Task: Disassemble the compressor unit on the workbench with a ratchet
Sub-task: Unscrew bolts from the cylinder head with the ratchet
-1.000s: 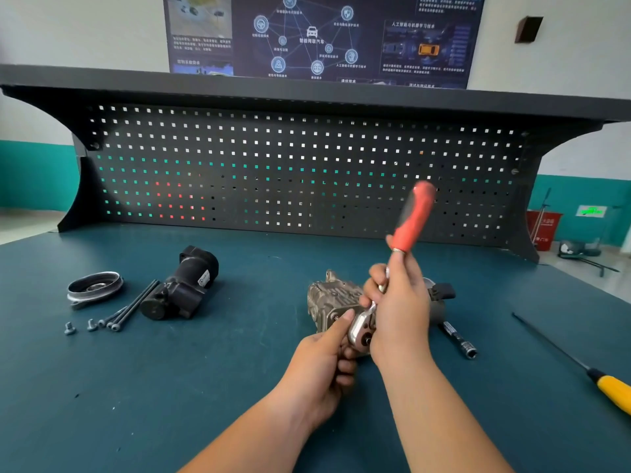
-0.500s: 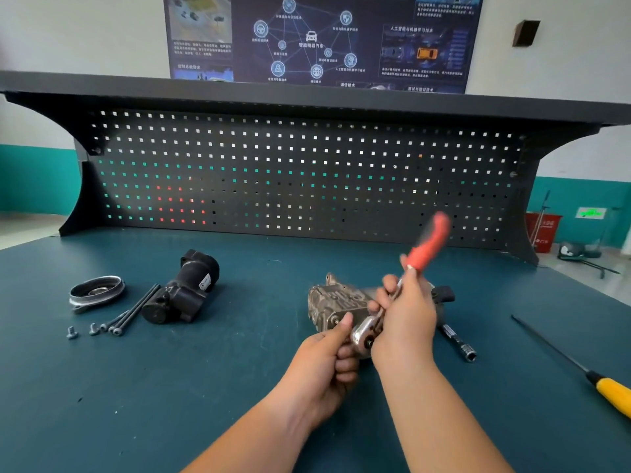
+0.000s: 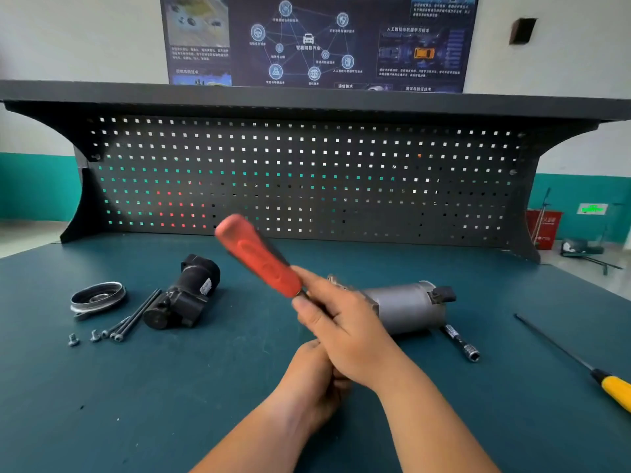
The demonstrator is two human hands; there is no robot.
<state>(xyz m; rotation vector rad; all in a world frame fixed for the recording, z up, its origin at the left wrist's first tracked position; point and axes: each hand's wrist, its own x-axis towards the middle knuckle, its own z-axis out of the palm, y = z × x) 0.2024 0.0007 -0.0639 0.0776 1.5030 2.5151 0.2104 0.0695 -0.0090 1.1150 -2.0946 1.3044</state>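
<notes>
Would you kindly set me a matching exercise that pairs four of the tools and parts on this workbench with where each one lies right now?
Things:
1. red-handled ratchet
2. yellow-handled screwdriver
3. round silver pulley ring
4. chrome socket extension bar

Places:
A. far left on the blue-green workbench top, near the loose dark bolts
B. gripped in the right hand
C. at the right edge of the bench
D. just in front of the right end of the grey cylindrical compressor body

Pairs: 1-B, 2-C, 3-A, 4-D
</notes>
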